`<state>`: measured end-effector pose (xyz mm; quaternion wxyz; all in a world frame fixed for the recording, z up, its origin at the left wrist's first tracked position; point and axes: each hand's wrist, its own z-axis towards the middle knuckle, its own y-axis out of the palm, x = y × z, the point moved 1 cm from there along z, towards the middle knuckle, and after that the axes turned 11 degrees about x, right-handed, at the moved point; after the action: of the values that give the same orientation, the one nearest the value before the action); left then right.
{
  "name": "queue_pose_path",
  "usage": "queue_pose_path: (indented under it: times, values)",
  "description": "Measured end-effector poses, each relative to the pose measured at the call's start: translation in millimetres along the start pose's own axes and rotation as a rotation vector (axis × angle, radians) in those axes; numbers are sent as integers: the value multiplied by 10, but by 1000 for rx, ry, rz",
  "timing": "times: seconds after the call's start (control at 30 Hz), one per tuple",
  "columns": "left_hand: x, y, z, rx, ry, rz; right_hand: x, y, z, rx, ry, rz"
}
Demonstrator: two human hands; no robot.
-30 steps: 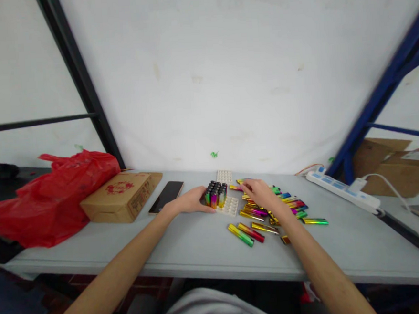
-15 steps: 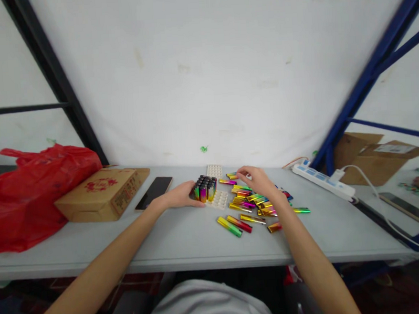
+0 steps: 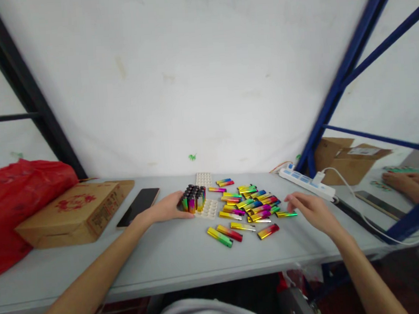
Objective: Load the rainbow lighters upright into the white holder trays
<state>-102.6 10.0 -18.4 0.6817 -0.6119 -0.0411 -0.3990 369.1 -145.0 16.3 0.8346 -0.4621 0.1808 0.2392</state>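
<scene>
Bunch of upright, shiny multicoloured metallic sticks w/ black tops [image 3: 194, 199] stands at L end of a cream plastic tray w/ rows of round holes [image 3: 210, 208], mid-table; holes at tray's R end show bare. L hand [image 3: 168, 207] cups bunch's L side, thumb along near side, fingers round far side, holding it. R hand [image 3: 312, 210] is off to R, just beyond a loose yellow-green metallic stick [image 3: 286, 214]; fingers loosely bent, thumb side partly hidden, can't tell if gap is wide or narrow or if anything's pinched. Btwn tray & R hand: loose heap of gold, red, green, blue & magenta metallic sticks [image 3: 256, 204], lying flat, some overlapping. 2nd cream holed tray [image 3: 204, 178] lies behind, nr wall. Pale grey table [image 3: 159, 256] also has, L of L hand, a flat black-screened phone [image 3: 139, 206], brown cardboard box w/ red print [image 3: 75, 214] & crumpled red plastic bag [image 3: 5, 209]. Far R: white power strip w/ blue sockets [image 3: 306, 183].
</scene>
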Motion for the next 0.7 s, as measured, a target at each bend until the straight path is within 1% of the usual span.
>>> queue_pose_path:
  times: [0.07, 0.13, 0.23, 0.37, 0.53, 0.7]
  values:
    - [10, -4, -2, 6, -10, 11, 151, -86, -210, 23, 56, -42]
    - [23, -8, -4, 12, -8, 29, 257, -118, -356, 50, 108, -74]
    - [42, -8, -7, 2, 0, 72, 323, -103, -447, 100, 167, -118]
    - [53, -6, -6, -12, 16, 106, 279, -19, -382, 165, 165, -118]
    - [57, -6, -9, -14, 18, 77, 181, 111, -237, 147, 104, -66]
    - [38, 0, -7, 3, 23, 59, 89, 190, -174, 136, 81, -29]
